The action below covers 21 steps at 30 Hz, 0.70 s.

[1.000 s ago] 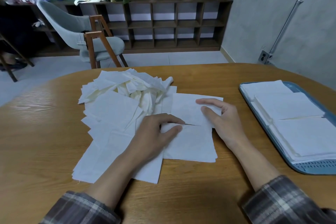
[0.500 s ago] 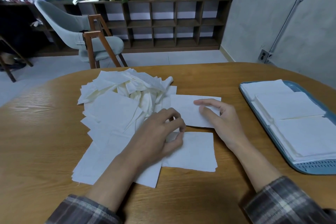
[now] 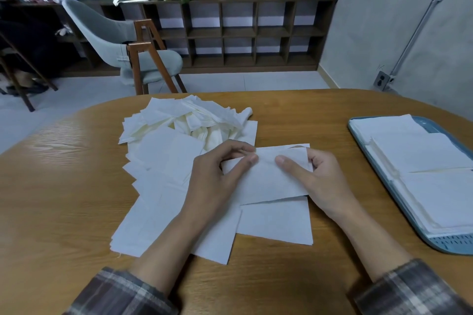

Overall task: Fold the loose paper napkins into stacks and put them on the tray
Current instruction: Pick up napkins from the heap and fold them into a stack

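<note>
Both the left hand (image 3: 217, 181) and right hand (image 3: 326, 181) pinch 1 napkin (image 3: 271, 181), thumbs on top, fingers curled behind its side edges, holding it just above a flat napkin (image 3: 276, 222) on the tabletop (image 3: 64, 186), beside the loose pile (image 3: 179, 140); the tray (image 3: 450, 244) with folded stacks (image 3: 422, 156) sits well apart to the right. Likely risk: the thin sheet can sag between the 2 grips, so the edges may misalign and the crease run skewed, or uneven pull may tear it.
</note>
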Motion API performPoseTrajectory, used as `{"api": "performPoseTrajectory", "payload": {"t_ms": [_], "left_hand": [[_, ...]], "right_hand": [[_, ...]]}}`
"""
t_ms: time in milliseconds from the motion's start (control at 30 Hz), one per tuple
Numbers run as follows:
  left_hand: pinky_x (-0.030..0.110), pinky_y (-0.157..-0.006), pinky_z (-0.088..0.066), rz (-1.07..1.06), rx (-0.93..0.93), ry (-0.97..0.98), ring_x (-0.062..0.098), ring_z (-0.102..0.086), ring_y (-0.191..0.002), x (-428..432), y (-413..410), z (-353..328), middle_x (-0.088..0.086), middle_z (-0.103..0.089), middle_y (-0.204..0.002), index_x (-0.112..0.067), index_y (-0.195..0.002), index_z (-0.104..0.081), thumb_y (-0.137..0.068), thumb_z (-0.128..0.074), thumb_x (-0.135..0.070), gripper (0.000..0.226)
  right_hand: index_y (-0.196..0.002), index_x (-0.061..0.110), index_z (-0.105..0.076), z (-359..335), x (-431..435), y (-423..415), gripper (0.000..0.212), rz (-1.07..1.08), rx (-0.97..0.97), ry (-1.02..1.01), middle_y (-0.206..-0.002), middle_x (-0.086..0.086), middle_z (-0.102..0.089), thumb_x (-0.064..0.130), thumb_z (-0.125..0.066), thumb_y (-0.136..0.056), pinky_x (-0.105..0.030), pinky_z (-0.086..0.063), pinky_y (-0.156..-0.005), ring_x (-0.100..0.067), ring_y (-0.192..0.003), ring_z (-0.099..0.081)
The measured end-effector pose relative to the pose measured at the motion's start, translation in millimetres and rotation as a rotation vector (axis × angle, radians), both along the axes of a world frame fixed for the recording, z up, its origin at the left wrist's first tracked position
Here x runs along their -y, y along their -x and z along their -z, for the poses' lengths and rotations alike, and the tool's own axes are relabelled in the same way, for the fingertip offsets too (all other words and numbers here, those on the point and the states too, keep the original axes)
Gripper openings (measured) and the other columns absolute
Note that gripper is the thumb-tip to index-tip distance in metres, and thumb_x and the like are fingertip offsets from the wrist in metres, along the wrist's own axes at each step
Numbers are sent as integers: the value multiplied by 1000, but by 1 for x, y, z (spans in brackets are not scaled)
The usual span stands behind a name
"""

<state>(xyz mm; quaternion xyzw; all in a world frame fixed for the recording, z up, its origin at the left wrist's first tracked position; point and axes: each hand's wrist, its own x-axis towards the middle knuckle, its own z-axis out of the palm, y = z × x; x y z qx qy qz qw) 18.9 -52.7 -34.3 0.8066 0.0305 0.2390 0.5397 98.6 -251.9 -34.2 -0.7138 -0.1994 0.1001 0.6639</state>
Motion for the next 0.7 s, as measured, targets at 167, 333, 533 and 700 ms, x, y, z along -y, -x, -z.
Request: {"api": "performPoseTrajectory", "payload": {"t_ms": [167,333,533,700], "left_hand": [[28,-108,-45,59,70,-98,9,-54,-136,-5,0,-3,-14,-62,-136,-29,-110,-75,-90,-83,-30,22],[32,-90,-55,167,-5,83,15,-70,-109,-6,1,-6,-8,-76,-106,-20,-100,-76,-90,-83,-22,13],[12,-62,-37,89,3,92,2,-64,-81,-5,2,-4,-11,-77,-99,-22,-93,-79,-88,-84,-20,8],[17,-56,-32,58,15,120,-2,-63,-74,-5,0,-3,-9,-80,-92,-16,-87,-80,-89,-83,-16,4]], "right_hand": [[-100,6,-79,-1,4,0,21,-38,-50,-69,-92,-7,-80,24,-80,-89,-24,-57,-66,-16,-81,-76],[-102,6,-79,0,3,0,29,-50,-90,-113,-98,-12,-80,29,-82,-85,-30,-59,-70,-23,-87,-77],[-94,9,-74,-4,2,2,20,-60,-94,-134,-87,-1,-77,27,-78,-89,-24,-55,-65,-15,-81,-73],[-93,10,-74,-5,0,4,12,-32,-97,-90,-86,0,-78,22,-73,-93,-22,-55,-64,-13,-79,-74]]}}
